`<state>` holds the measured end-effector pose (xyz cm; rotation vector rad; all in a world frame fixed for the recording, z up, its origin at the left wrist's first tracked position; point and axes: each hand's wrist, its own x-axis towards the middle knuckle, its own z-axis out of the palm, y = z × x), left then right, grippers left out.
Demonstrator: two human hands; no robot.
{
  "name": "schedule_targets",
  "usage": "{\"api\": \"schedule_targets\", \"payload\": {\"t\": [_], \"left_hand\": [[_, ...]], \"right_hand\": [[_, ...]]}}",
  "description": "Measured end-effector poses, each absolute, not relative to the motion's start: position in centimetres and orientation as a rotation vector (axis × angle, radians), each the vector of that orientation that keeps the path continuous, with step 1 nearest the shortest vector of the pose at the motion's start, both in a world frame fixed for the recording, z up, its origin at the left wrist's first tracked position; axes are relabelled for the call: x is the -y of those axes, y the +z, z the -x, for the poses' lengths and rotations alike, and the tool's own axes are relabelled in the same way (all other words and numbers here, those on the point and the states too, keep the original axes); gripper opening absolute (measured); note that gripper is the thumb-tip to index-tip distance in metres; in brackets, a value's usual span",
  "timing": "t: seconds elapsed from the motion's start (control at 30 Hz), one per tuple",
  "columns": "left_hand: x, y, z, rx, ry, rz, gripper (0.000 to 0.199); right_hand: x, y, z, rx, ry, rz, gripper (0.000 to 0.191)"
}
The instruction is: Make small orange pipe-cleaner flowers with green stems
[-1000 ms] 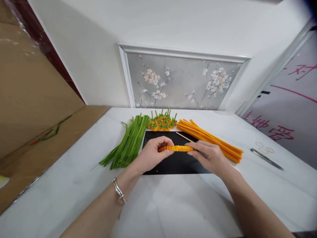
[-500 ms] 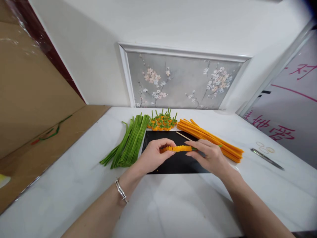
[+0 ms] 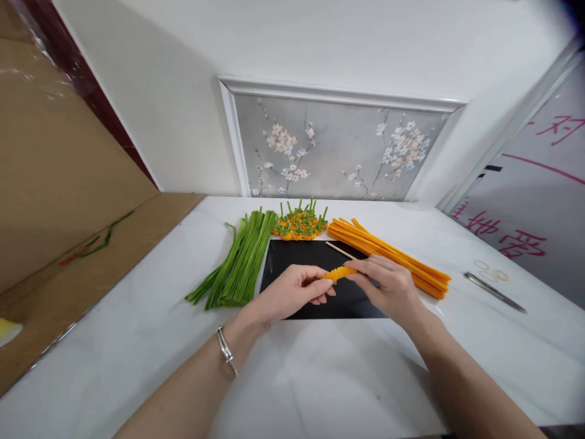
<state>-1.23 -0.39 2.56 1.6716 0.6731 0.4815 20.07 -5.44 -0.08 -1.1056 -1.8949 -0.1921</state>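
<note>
A coiled orange pipe cleaner [image 3: 339,274] is stretched between my two hands above a black mat [image 3: 338,309]. My left hand [image 3: 299,289] pinches its left end between thumb and fingers. Closed over its right end is my right hand [image 3: 382,279], fingertips on the coil. A thin pale stick [image 3: 337,249] lies on the mat just behind my right hand. Just beyond the mat's back edge stand several small orange pieces with green stems [image 3: 299,222].
Green pipe cleaners [image 3: 247,262] lie bundled left of the mat, orange pipe cleaners [image 3: 393,256] to its right. Tweezers [image 3: 496,292] and several thin rings [image 3: 489,271] rest on the white table [image 3: 137,341] at right. Cardboard [image 3: 68,256] borders the left side; a wall stands behind.
The orange coil has become shorter and tilts up to the right, and my left hand has shifted slightly right with its lower fingers now showing. The green bit by my right hand is mostly hidden.
</note>
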Motion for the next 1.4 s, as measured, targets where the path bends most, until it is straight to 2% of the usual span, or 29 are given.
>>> {"api": "schedule_targets", "payload": {"t": [0.17,0.33,0.5,0.63,0.93,1.0,1.13,1.27,1.4], "left_hand": [[0.6,1.7,0.6,-0.608,0.614,-1.304,0.025],[0.6,2.1,0.6,-0.673,0.593,-1.002,0.033],[0.1,3.0,1.8,-0.699,0.449,-1.151,0.039],[-0.5,2.3,2.3,-0.548,0.352,-1.205,0.029],[-0.8,2.8,3.0,-0.439,0.325,-1.250,0.072],[-0.8,2.6,3.0,-0.438,0.351,-1.258,0.069],[-1.0,2.2,2.9,-0.451,0.471,-1.221,0.052],[-1.4,2.1,3.0,-0.497,0.630,-1.108,0.041],[-1.6,2.3,3.1,-0.486,0.662,-1.005,0.042]], "right_hand": [[5.4,-0.3,-19.8,1.891,-0.179,1.117,0.017],[5.3,-0.5,-20.0,1.844,-0.172,1.184,0.015],[5.1,-0.6,-20.5,1.865,-0.157,1.192,0.016],[5.1,-0.7,-20.5,1.877,-0.124,1.208,0.017],[4.9,-0.8,-20.7,1.841,-0.055,1.269,0.016],[4.9,-0.7,-20.7,1.841,-0.004,1.289,0.018],[5.0,-0.4,-21.4,1.868,0.153,1.293,0.041],[5.0,0.0,-23.1,1.866,0.396,1.109,0.032],[5.1,0.5,-23.8,1.978,0.477,1.045,0.033]]}}
